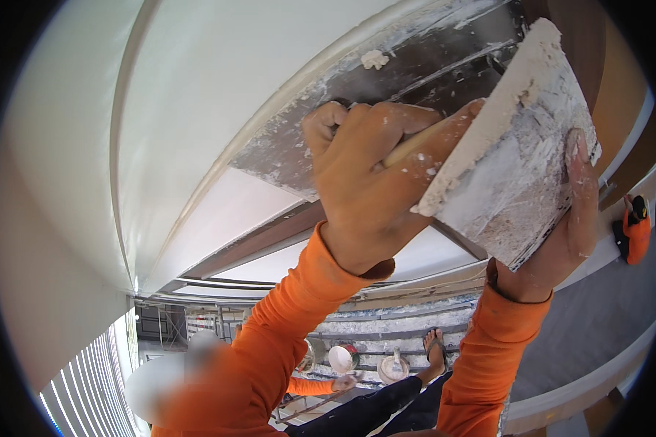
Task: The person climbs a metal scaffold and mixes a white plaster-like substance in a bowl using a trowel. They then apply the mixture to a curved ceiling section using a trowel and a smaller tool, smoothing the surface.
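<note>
The largest thing is the white curved panel [211, 80], which spreads from nine to twelve o'clock. Along its border, towards twelve o'clock, lies my wide steel trowel [288, 142], its handle side facing me. I cannot tell whether the blade really touches there. To do this well, I think I should lay the blade nearly flat, with only a small lift at one long edge, and press equally over its full length – otherwise a corner may leave a line.

Between two and three o'clock is the carrying plate [521, 167], tilted and smeared, with thick plaster along its edge nearest the trowel. It would be wise to level it and hold it close under the blade, so that drops fall on it.

My left hand [372, 178], near one o'clock, is firmly closed around the trowel's handle [408, 147]. My right hand [561, 247], at three o'clock, grips the plate, one finger lying along its face; the other fingers are mostly hidden from me.

Smallest is a plaster lump [375, 60] on the trowel's back, just past twelve – better to scrape it off before it falls.
</note>
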`<move>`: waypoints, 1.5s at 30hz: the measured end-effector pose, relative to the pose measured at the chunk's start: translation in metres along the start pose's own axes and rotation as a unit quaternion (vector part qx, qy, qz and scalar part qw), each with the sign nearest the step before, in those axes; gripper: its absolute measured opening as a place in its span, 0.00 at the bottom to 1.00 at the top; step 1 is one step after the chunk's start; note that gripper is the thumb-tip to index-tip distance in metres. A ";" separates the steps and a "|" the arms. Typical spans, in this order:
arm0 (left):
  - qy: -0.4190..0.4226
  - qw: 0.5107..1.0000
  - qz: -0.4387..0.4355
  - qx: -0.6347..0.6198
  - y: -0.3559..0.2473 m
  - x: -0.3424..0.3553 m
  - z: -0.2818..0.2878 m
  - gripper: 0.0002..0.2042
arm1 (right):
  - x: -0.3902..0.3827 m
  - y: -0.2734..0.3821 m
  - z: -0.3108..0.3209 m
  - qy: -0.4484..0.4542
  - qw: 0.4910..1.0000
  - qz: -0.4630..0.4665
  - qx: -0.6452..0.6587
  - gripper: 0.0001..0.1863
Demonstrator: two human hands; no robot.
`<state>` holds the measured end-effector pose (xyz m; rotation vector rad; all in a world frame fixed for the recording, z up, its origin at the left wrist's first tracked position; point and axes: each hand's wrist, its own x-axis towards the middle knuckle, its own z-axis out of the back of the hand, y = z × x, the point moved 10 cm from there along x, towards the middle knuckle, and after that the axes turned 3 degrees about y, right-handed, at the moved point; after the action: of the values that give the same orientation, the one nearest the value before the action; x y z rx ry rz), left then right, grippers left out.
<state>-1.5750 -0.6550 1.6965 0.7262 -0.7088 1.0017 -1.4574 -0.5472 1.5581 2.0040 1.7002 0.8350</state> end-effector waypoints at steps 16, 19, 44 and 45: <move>0.014 0.998 0.058 -0.012 0.004 0.005 0.003 0.19 | 0.004 -0.008 -0.013 0.013 0.976 -0.154 0.154 0.24; 0.015 0.998 0.060 -0.017 0.005 0.004 0.001 0.19 | 0.004 -0.006 -0.007 -0.018 0.983 -0.120 0.141 0.24; 0.050 0.995 0.077 -0.032 0.006 0.004 0.000 0.21 | 0.001 -0.005 -0.026 0.076 0.958 -0.163 0.222 0.21; 0.051 0.995 0.076 -0.032 0.006 0.004 0.000 0.20 | 0.001 -0.005 -0.025 0.076 0.959 -0.162 0.220 0.21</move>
<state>-1.5789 -0.6507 1.7011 0.5679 -0.7117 1.1415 -1.4777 -0.5475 1.5735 1.8700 2.3949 0.5414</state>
